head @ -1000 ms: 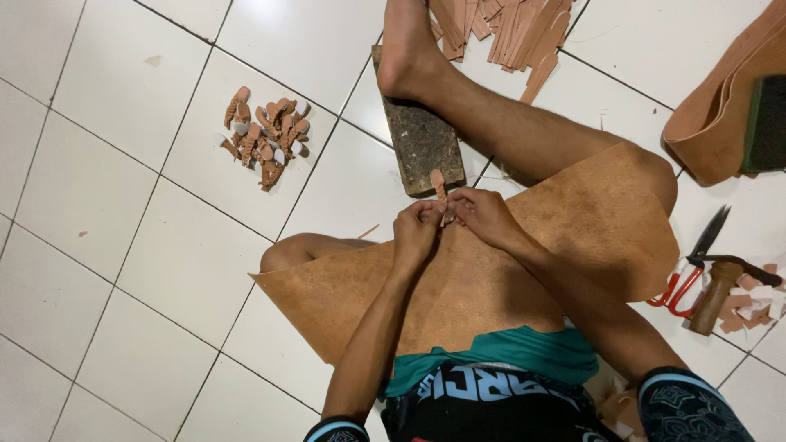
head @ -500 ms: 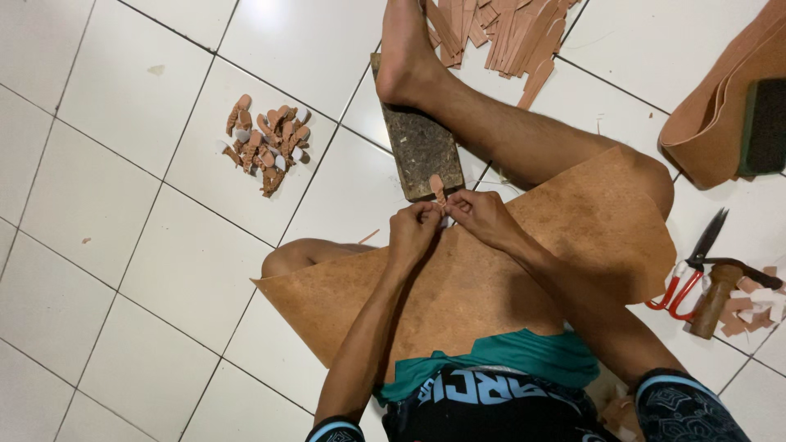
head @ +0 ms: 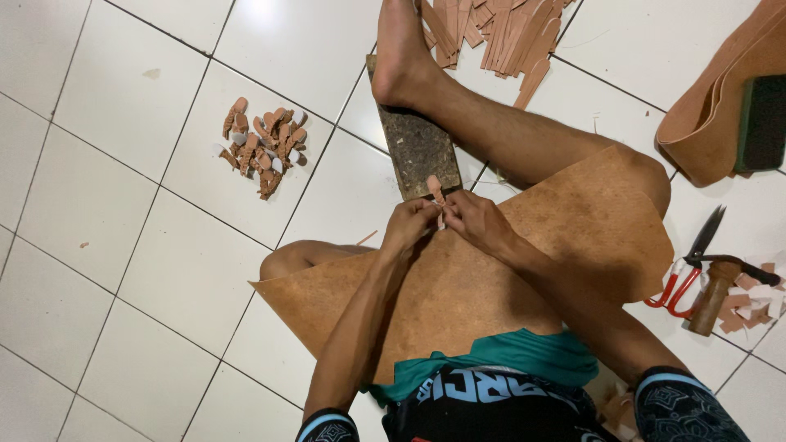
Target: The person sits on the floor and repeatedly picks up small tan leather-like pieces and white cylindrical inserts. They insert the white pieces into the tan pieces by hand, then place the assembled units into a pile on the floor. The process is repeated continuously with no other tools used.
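Note:
I sit on a white tiled floor with a large tan leather sheet [head: 491, 286] across my lap. My left hand [head: 408, 227] and my right hand [head: 475, 221] meet above it, both pinching one small tan leather piece [head: 436, 193] that sticks up between the fingertips. Just beyond the hands lies a dark, worn wooden block [head: 419, 151], with my foot [head: 401, 57] resting at its far end.
A heap of small finished leather pieces [head: 264, 146] lies on the tiles to the left. Cut leather strips [head: 491, 33] are piled at the top. At the right are rolled leather [head: 712, 106], red-handled scissors [head: 688, 266], a hammer [head: 720, 286] and scraps [head: 749, 303].
My hands stay joined on the small leather piece, with only slight finger movement. The view has shifted a little.

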`<move>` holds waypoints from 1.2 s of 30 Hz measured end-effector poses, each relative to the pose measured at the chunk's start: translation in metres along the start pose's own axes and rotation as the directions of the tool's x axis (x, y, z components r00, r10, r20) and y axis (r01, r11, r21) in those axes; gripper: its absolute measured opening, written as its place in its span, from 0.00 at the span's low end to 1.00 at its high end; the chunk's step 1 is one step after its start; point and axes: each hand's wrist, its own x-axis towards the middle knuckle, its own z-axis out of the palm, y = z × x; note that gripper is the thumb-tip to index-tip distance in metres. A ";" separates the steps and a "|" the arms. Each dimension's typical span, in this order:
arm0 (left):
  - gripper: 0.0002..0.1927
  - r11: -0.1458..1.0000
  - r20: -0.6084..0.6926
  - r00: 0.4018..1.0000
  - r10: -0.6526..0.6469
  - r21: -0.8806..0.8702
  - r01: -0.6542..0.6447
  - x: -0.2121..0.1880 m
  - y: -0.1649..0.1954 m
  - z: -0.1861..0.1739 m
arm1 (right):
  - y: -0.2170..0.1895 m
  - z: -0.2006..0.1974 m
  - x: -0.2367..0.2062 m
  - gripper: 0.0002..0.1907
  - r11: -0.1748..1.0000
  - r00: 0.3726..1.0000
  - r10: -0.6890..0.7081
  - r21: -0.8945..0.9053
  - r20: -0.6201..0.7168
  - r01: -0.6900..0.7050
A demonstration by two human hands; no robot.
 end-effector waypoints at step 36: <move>0.11 0.927 -0.174 0.930 0.323 0.254 -0.275 -0.013 -0.021 0.011 | -0.004 -0.033 0.024 0.11 0.921 0.943 0.203 0.275 0.262 -0.275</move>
